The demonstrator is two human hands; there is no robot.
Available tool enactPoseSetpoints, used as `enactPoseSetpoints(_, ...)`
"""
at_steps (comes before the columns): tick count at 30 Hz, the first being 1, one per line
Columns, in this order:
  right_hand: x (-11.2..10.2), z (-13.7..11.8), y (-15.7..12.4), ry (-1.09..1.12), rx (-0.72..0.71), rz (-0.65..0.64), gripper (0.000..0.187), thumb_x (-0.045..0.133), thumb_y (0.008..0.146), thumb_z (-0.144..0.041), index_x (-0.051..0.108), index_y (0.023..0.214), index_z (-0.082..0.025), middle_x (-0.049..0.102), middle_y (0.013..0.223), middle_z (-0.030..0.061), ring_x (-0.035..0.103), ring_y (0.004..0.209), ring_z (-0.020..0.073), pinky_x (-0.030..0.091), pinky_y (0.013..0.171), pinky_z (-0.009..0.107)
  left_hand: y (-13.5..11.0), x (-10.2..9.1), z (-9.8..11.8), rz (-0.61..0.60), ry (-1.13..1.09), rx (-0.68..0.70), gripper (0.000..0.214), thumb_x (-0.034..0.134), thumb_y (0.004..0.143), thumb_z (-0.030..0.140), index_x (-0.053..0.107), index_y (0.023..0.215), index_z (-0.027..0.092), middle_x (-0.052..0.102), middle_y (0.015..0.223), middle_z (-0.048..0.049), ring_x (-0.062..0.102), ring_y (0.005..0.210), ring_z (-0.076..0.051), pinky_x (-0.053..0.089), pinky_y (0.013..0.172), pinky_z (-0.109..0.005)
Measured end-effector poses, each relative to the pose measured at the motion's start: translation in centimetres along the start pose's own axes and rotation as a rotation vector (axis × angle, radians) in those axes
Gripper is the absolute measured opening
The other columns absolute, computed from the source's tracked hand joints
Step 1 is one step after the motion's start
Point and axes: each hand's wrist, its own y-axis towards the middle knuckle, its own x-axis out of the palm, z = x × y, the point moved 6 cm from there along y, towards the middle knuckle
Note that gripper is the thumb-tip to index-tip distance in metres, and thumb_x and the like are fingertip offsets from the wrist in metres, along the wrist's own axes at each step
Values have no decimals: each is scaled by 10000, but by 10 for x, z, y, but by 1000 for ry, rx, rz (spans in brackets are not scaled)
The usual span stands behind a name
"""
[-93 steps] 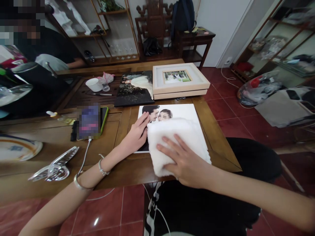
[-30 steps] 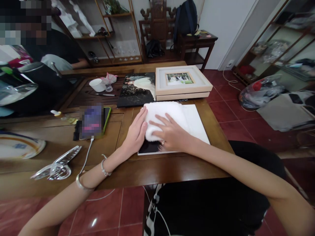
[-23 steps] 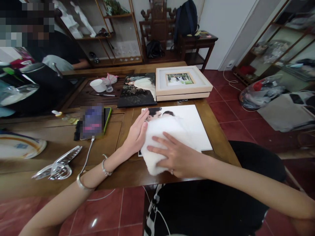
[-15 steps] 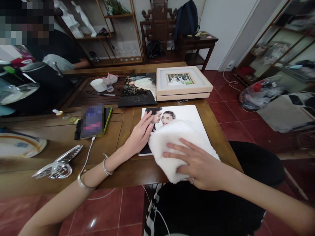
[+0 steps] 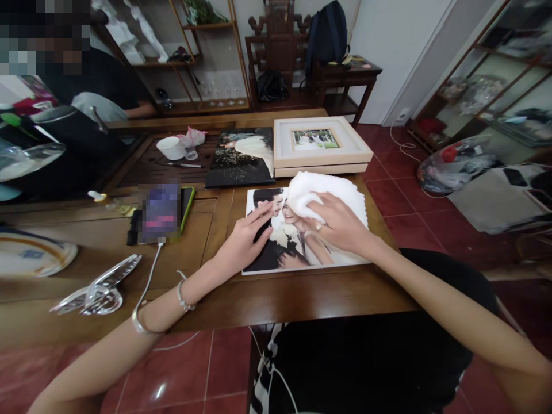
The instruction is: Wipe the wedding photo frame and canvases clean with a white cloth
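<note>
A large photo print of a couple (image 5: 287, 247) lies flat on the wooden table (image 5: 302, 296) in front of me. My left hand (image 5: 244, 241) rests flat on the print's left side, fingers stretched out. My right hand (image 5: 340, 221) presses a white fluffy cloth (image 5: 325, 187) onto the print's upper right part, fingers bent over it. The cloth covers the far right corner of the print.
Behind the print lie a dark photo panel (image 5: 241, 158) and a stack of pale wooden frames (image 5: 321, 146). A phone with a cable (image 5: 161, 213) lies left, then a silver dish (image 5: 97, 284) and a plate (image 5: 30, 259). A white cup (image 5: 170, 148) stands farther back. Another person sits at far left.
My right hand has slid the cloth from the print's near edge up to its far right part, uncovering the couple's picture. My left hand has stayed on the left side.
</note>
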Motion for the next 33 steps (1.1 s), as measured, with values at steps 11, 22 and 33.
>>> enactPoseSetpoints(11, 21, -47, 82, 243, -151, -176, 205, 441, 982, -270, 618, 1020, -174, 663, 995, 90, 578, 962, 235, 396, 819, 319, 5, -1, 4, -34, -37, 14, 292, 466, 993, 237, 710, 1141, 175, 715, 1144, -113, 679, 1079, -264, 564, 919, -402)
enactPoseSetpoints(22, 5, 0, 33, 189, -49, -87, 158, 443, 951, -249, 590, 962, -191, 656, 1025, 103, 549, 1005, 283, 406, 871, 375, 3, -2, 1, -7, -74, 80, 301, 462, 999, 213, 652, 1215, 122, 623, 1343, -154, 556, 1296, -253, 448, 1098, -441)
enactPoseSetpoints(33, -23, 80, -26, 164, 81, 27, 239, 449, 937, -402, 545, 815, -221, 665, 1040, 113, 608, 1017, 308, 470, 902, 459, -5, 6, 11, -196, 65, -98, 396, 450, 1003, 312, 466, 1380, 192, 428, 1524, -153, 370, 1430, -302, 373, 1087, -553)
